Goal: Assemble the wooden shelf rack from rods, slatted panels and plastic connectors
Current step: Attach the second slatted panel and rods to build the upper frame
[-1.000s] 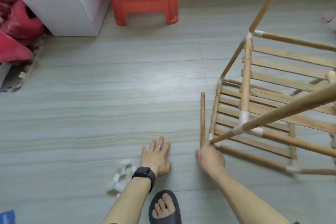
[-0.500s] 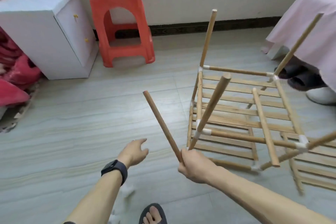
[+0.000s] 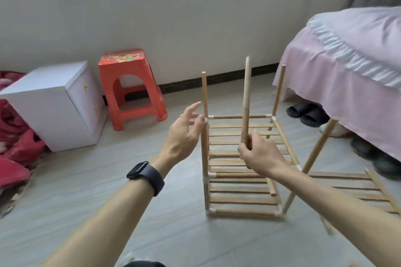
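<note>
The part-built wooden rack (image 3: 240, 191) stands on the floor, two slatted tiers joined by white plastic connectors (image 3: 211, 117), with upright rods rising from three corners. My right hand (image 3: 260, 154) is shut on the lower end of a loose wooden rod (image 3: 245, 102), held nearly upright above the upper tier. My left hand (image 3: 184, 134) is open, fingers spread, its thumb touching the far-left upright rod (image 3: 204, 93) near the connector. A separate slatted panel (image 3: 347, 188) lies on the floor to the right.
A red plastic stool (image 3: 130, 89) and a white cabinet (image 3: 54, 104) stand at the back left against the wall. A bed with a pink cover (image 3: 347, 71) fills the right, with slippers (image 3: 308, 112) under it. Red cloth (image 3: 13, 147) lies far left.
My right hand lifted the loose rod from the floor and swung it upright over the rack. My left hand rose from the floor to the rack's far-left upright. The view tilted up.
</note>
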Action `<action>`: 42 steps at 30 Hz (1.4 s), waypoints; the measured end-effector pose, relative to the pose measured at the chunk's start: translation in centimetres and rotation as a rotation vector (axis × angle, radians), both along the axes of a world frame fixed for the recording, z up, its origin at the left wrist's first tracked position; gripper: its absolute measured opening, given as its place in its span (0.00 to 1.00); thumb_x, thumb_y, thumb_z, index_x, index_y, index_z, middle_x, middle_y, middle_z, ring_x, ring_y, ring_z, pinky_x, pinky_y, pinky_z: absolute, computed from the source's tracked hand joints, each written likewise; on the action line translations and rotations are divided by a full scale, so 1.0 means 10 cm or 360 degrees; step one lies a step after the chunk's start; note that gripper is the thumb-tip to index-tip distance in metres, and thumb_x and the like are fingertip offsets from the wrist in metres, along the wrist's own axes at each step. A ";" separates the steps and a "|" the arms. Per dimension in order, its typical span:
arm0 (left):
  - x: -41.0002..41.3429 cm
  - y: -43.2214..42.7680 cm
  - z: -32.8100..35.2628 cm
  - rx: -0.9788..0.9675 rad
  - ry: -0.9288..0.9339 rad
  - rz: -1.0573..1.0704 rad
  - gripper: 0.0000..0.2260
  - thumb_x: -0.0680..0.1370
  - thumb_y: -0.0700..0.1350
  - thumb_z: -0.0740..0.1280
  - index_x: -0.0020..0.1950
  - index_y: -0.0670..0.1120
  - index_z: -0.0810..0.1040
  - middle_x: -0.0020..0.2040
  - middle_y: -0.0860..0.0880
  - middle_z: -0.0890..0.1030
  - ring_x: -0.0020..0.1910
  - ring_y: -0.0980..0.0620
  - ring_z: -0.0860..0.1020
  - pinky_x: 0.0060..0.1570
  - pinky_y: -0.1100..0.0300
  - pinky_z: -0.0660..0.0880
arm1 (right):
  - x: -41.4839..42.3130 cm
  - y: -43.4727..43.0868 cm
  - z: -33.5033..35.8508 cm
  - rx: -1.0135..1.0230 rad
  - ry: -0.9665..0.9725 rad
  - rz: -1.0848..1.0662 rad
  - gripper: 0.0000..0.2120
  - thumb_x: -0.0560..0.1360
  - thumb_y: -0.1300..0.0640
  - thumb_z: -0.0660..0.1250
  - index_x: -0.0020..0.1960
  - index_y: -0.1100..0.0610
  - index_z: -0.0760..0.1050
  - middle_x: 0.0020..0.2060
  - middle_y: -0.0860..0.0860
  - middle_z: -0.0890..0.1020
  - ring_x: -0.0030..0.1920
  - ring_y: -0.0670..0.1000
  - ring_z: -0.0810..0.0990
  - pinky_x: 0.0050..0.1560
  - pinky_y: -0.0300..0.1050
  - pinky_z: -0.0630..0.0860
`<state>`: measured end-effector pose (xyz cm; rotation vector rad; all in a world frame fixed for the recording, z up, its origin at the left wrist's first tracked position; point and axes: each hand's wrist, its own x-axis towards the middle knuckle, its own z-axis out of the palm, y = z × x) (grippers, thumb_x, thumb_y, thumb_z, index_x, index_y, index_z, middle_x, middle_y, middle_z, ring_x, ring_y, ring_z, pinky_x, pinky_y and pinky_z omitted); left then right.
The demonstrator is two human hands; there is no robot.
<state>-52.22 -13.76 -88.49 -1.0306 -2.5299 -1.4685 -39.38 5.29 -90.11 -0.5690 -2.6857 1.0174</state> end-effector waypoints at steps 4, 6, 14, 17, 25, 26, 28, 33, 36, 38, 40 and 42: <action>0.16 0.22 -0.04 -0.0150 0.0274 0.0036 0.13 0.85 0.50 0.60 0.67 0.52 0.79 0.57 0.52 0.82 0.55 0.53 0.80 0.50 0.63 0.76 | -0.05 0.22 -0.35 0.0303 -0.0607 -0.0144 0.16 0.81 0.53 0.61 0.61 0.63 0.77 0.46 0.55 0.82 0.44 0.54 0.83 0.47 0.51 0.83; 0.18 0.26 -0.07 -0.0102 0.0293 0.0135 0.11 0.85 0.48 0.62 0.64 0.52 0.80 0.56 0.52 0.83 0.53 0.54 0.81 0.50 0.61 0.78 | -0.09 0.22 -0.48 0.0281 -0.0656 -0.0172 0.13 0.81 0.54 0.61 0.55 0.62 0.78 0.48 0.56 0.81 0.42 0.53 0.84 0.44 0.50 0.85; 0.16 0.23 -0.07 -0.0198 0.0365 0.0144 0.12 0.84 0.48 0.62 0.67 0.54 0.78 0.58 0.52 0.83 0.54 0.53 0.81 0.50 0.57 0.80 | -0.13 0.04 -0.95 0.0452 -0.0768 -0.0237 0.20 0.79 0.60 0.60 0.70 0.62 0.67 0.58 0.56 0.80 0.59 0.58 0.79 0.50 0.49 0.76; 0.14 0.24 -0.07 -0.0211 0.0358 0.0145 0.13 0.85 0.48 0.62 0.67 0.55 0.78 0.58 0.52 0.83 0.54 0.52 0.81 0.51 0.55 0.80 | -0.09 0.00 -1.02 0.0569 -0.0748 -0.0221 0.18 0.80 0.58 0.60 0.69 0.60 0.66 0.55 0.55 0.81 0.56 0.58 0.81 0.50 0.50 0.79; -0.02 0.04 -0.14 -0.0347 0.0348 -0.0118 0.27 0.84 0.62 0.54 0.81 0.65 0.48 0.71 0.54 0.76 0.65 0.54 0.76 0.61 0.55 0.74 | -0.03 -0.32 -0.98 0.1182 -0.0566 0.0291 0.08 0.81 0.54 0.59 0.59 0.54 0.70 0.49 0.50 0.78 0.46 0.55 0.82 0.35 0.47 0.68; -0.07 -0.08 -0.21 -0.0348 0.0277 -0.0126 0.28 0.83 0.66 0.51 0.80 0.67 0.44 0.71 0.55 0.75 0.65 0.56 0.76 0.60 0.55 0.73 | -0.02 -0.42 -1.02 0.1161 -0.0557 0.0399 0.08 0.80 0.53 0.59 0.58 0.53 0.71 0.48 0.50 0.78 0.47 0.56 0.82 0.36 0.47 0.68; -0.18 -0.42 -0.46 -0.0341 0.0054 -0.0023 0.29 0.80 0.70 0.50 0.80 0.68 0.46 0.71 0.56 0.75 0.64 0.57 0.76 0.61 0.55 0.73 | -0.04 -0.63 -1.13 0.1105 -0.0536 0.0569 0.10 0.80 0.50 0.58 0.58 0.52 0.72 0.50 0.50 0.81 0.50 0.56 0.82 0.39 0.48 0.68; -0.36 -1.60 -1.61 -0.0729 -0.0550 0.0527 0.29 0.81 0.62 0.59 0.81 0.56 0.58 0.76 0.49 0.69 0.73 0.50 0.69 0.70 0.51 0.68 | -0.26 -1.21 -1.62 0.0980 -0.0625 0.0852 0.13 0.80 0.48 0.55 0.59 0.53 0.71 0.55 0.52 0.81 0.55 0.59 0.81 0.41 0.50 0.67; -0.20 -2.19 -2.30 -0.1197 -0.0887 0.0663 0.32 0.81 0.59 0.61 0.82 0.54 0.55 0.79 0.45 0.63 0.76 0.44 0.65 0.71 0.49 0.66 | -0.49 -1.55 -1.99 0.0872 -0.0731 0.0990 0.12 0.80 0.48 0.57 0.59 0.54 0.70 0.56 0.54 0.81 0.56 0.60 0.81 0.43 0.49 0.69; 0.01 -2.43 -2.67 -0.1434 -0.1144 0.0703 0.35 0.78 0.58 0.63 0.82 0.56 0.52 0.79 0.43 0.60 0.74 0.41 0.68 0.67 0.48 0.71 | -0.62 -1.78 -2.29 0.0753 -0.0836 0.1068 0.14 0.81 0.48 0.57 0.61 0.55 0.68 0.58 0.55 0.79 0.57 0.61 0.80 0.46 0.50 0.72; 0.20 -2.57 -2.98 -0.1557 -0.1430 0.0693 0.41 0.75 0.56 0.66 0.82 0.58 0.47 0.80 0.41 0.55 0.72 0.39 0.70 0.66 0.48 0.72 | -0.72 -2.02 -2.59 0.0622 -0.0970 0.1153 0.17 0.81 0.48 0.58 0.66 0.56 0.65 0.62 0.57 0.75 0.58 0.63 0.78 0.48 0.51 0.72; 0.34 -2.65 -3.24 -0.1552 -0.1714 0.0691 0.47 0.73 0.53 0.70 0.82 0.60 0.40 0.79 0.37 0.50 0.67 0.39 0.74 0.65 0.51 0.73 | -0.77 -2.23 -2.87 0.0488 -0.1075 0.1264 0.22 0.82 0.49 0.58 0.73 0.52 0.61 0.68 0.56 0.69 0.59 0.62 0.78 0.48 0.52 0.72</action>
